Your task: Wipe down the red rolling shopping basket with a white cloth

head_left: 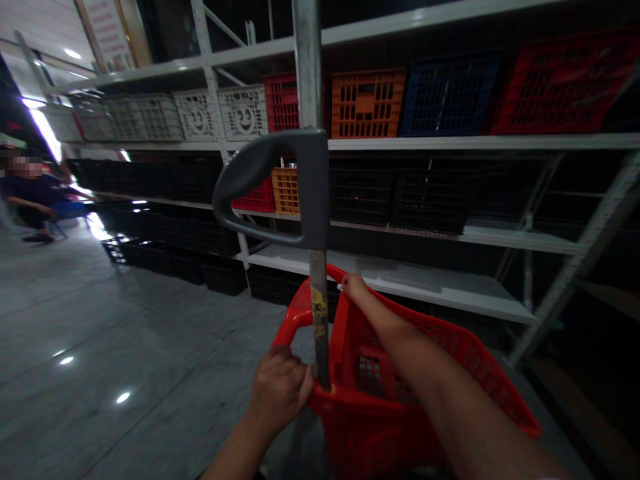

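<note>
The red plastic shopping basket (375, 423) sits right before you. Your left hand (283, 383) wraps the curved bar on the basket's left side; your right hand (356, 287) grips its far edge. The grey pull handle (316, 193) stands above the basket. Beyond the basket, the metal rack (450, 143) bears an orange crate (369, 100) and a blue crate (445, 93); a seated person (37, 193) is far to its left.

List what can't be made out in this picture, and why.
Head view: red basket, lower body cut off by the bottom edge, part of its inside hidden by the right forearm.
Head view: right grip, exact finger placement too small and blurred.
Head view: metal pole, top cut off by the upper edge; its yellow sticker, too blurred to read.
Head view: sign, writing blurred.
</note>
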`<state>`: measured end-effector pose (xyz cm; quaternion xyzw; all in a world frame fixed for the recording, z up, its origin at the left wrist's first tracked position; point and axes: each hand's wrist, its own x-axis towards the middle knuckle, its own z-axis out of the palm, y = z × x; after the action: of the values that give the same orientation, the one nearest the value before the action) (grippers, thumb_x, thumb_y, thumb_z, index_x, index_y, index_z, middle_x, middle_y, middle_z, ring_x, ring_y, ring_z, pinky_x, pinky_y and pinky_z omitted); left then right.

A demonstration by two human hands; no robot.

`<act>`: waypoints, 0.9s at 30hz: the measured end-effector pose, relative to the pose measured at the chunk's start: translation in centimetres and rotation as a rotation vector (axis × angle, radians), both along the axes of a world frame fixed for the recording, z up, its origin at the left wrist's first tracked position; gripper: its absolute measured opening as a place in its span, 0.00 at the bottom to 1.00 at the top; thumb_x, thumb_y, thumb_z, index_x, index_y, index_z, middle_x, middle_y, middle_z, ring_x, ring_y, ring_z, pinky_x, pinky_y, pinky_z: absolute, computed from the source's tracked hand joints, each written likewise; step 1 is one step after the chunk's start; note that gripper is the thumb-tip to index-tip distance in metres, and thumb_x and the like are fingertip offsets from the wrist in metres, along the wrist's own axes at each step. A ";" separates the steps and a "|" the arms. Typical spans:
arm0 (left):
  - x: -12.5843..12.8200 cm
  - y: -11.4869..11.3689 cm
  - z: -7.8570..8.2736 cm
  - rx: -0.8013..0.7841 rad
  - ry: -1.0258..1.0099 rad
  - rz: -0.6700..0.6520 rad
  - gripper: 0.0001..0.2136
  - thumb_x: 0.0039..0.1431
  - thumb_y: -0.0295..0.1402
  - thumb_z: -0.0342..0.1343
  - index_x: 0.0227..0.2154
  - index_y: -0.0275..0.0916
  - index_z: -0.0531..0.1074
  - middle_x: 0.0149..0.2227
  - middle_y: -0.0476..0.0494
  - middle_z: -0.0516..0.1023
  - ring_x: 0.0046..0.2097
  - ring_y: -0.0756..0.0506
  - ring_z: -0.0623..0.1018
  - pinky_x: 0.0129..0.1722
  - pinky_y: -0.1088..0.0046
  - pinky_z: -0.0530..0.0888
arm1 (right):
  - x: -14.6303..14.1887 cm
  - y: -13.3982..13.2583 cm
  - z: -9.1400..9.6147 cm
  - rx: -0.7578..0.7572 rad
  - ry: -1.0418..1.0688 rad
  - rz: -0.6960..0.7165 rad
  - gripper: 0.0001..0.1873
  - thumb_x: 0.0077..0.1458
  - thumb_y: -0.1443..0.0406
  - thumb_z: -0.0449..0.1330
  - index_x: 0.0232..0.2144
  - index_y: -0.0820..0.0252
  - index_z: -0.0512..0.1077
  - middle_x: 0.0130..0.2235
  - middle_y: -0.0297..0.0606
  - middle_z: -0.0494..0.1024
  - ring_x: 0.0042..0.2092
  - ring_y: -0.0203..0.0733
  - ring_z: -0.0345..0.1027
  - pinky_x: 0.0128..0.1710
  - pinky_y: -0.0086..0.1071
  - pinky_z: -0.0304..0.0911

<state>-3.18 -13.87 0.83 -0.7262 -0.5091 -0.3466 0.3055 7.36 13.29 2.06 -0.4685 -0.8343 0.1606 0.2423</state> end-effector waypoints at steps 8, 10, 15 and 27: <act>0.2 0.2 -0.1 0.015 -0.004 0.008 0.12 0.51 0.27 0.49 0.14 0.38 0.65 0.16 0.50 0.66 0.25 0.51 0.66 0.38 0.67 0.68 | 1.7 -0.4 -0.5 -0.018 0.005 0.035 0.04 0.45 0.68 0.59 0.25 0.64 0.71 0.25 0.35 0.72 0.27 0.32 0.60 0.24 0.24 0.48; 0.3 0.2 -0.2 0.039 -0.001 0.020 0.12 0.51 0.26 0.48 0.14 0.38 0.64 0.15 0.50 0.65 0.24 0.51 0.65 0.37 0.68 0.68 | 1.7 -0.2 -0.3 -0.002 0.029 -0.004 0.05 0.49 0.68 0.56 0.26 0.66 0.70 0.26 0.37 0.72 0.27 0.32 0.60 0.24 0.25 0.48; 0.3 -0.2 -0.7 0.056 -0.001 0.057 0.12 0.50 0.27 0.48 0.13 0.38 0.63 0.15 0.50 0.65 0.24 0.51 0.66 0.35 0.68 0.68 | 1.5 -1.7 -1.3 -0.050 0.008 0.127 0.02 0.43 0.70 0.59 0.21 0.64 0.70 0.18 0.31 0.69 0.21 0.30 0.58 0.22 0.24 0.47; 0.4 -0.1 -0.5 0.041 0.048 0.132 0.13 0.52 0.28 0.47 0.13 0.39 0.65 0.15 0.49 0.67 0.24 0.50 0.68 0.35 0.67 0.68 | 1.9 -6.0 -1.1 0.090 0.085 0.162 0.04 0.45 0.73 0.58 0.24 0.66 0.73 0.29 0.42 0.73 0.32 0.38 0.65 0.30 0.28 0.53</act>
<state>-2.76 -13.99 0.38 -0.6928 -0.5409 -0.3186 0.3548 9.30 7.27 0.93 -0.3809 -0.8647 0.1619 0.2847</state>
